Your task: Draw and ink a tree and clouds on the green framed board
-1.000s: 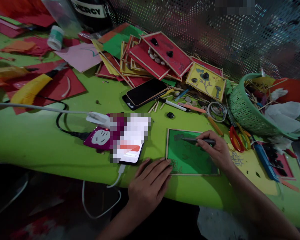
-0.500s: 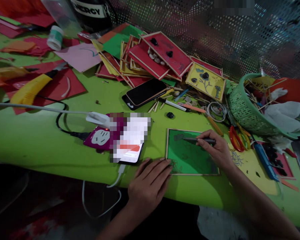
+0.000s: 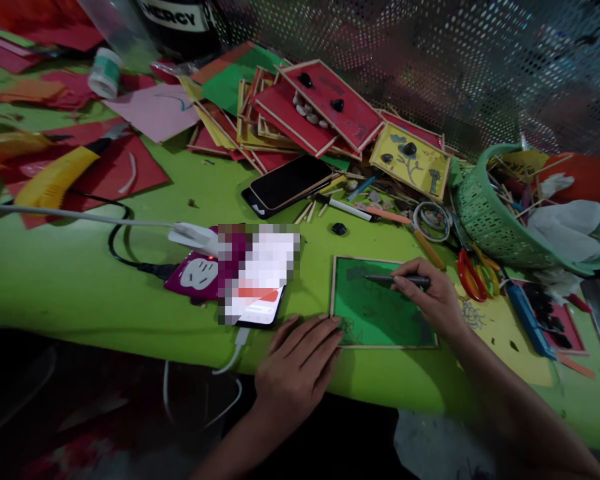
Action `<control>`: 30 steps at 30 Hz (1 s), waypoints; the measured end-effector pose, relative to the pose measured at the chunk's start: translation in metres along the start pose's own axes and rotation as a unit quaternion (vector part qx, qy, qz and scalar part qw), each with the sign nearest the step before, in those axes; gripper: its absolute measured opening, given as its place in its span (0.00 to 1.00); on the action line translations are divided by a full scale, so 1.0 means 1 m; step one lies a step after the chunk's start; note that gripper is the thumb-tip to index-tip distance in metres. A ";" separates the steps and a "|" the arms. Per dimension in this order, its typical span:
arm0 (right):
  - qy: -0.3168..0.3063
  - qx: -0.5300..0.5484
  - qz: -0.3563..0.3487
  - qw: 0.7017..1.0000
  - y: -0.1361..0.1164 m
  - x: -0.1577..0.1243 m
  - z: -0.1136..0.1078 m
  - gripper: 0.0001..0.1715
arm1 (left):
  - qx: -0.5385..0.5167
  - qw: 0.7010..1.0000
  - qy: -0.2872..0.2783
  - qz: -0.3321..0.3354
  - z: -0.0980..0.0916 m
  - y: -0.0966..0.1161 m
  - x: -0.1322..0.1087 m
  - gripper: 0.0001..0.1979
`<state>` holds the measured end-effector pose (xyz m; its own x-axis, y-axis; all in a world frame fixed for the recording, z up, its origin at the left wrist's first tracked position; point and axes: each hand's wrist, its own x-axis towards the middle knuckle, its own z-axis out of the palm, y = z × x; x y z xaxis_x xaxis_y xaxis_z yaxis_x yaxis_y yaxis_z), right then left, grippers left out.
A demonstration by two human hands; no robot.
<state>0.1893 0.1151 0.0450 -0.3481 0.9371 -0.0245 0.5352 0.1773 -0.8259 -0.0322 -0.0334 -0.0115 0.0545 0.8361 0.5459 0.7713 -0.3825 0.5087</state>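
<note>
A green card [image 3: 385,307] edged with thin wooden sticks lies on the light green table, bearing dark drawn marks. My right hand [image 3: 427,293] is closed around a dark marker pen [image 3: 403,280], its tip at a dark patch near the card's upper left. Flat on the table, my left hand [image 3: 303,360] has its fingers stretched out, the fingertips touching the card's lower left corner. Left of the card, a lit phone [image 3: 260,307] leans over a purple power strip [image 3: 193,275]. Beyond the card sits a shiny black stone [image 3: 339,229].
Framed red cards [image 3: 330,107] are piled at the back, beside a yellow one [image 3: 411,160]. A dark phone [image 3: 290,183] lies in front of them. On the right stand a green basket [image 3: 500,213], red-handled scissors [image 3: 470,277] and a blue cutter [image 3: 530,320]. Yellow glue gun [image 3: 57,177] at left.
The pen tip has barely moved, staying at the dark patch, which looks slightly more filled. The left hand rests in the same place. The whole view has shifted a little.
</note>
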 end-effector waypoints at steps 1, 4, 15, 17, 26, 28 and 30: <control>0.000 0.001 -0.001 1.000 0.000 0.000 0.000 0.13 | -0.001 1.000 0.001 0.000 0.000 0.000 0.000 0.11; 0.007 0.004 -0.004 1.000 -0.001 0.000 0.000 0.13 | -0.001 1.000 0.004 -0.002 0.000 0.000 0.000 0.11; 0.000 0.005 -0.007 1.000 0.001 -0.001 0.000 0.11 | -0.003 1.000 0.006 -0.002 0.001 0.001 0.000 0.10; -0.001 0.004 -0.007 1.000 0.001 -0.001 0.000 0.11 | -0.003 1.000 0.007 -0.002 0.001 0.001 0.000 0.10; 0.001 -0.002 -0.006 1.000 0.001 0.000 -0.001 0.11 | 0.001 1.000 0.008 0.002 0.001 0.000 0.000 0.11; 0.003 0.005 -0.006 1.000 0.001 0.000 -0.001 0.11 | -0.001 1.000 0.009 0.002 0.001 0.000 -0.001 0.10; 0.006 0.007 -0.003 1.000 0.001 0.000 -0.001 0.11 | -0.005 1.000 0.008 -0.003 0.002 0.000 -0.001 0.10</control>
<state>0.1909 0.1153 0.0452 -0.3420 0.9396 -0.0121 0.5214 0.1790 -0.8343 -0.0309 -0.0338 -0.0130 0.0402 0.8314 0.5542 0.7646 -0.3827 0.5186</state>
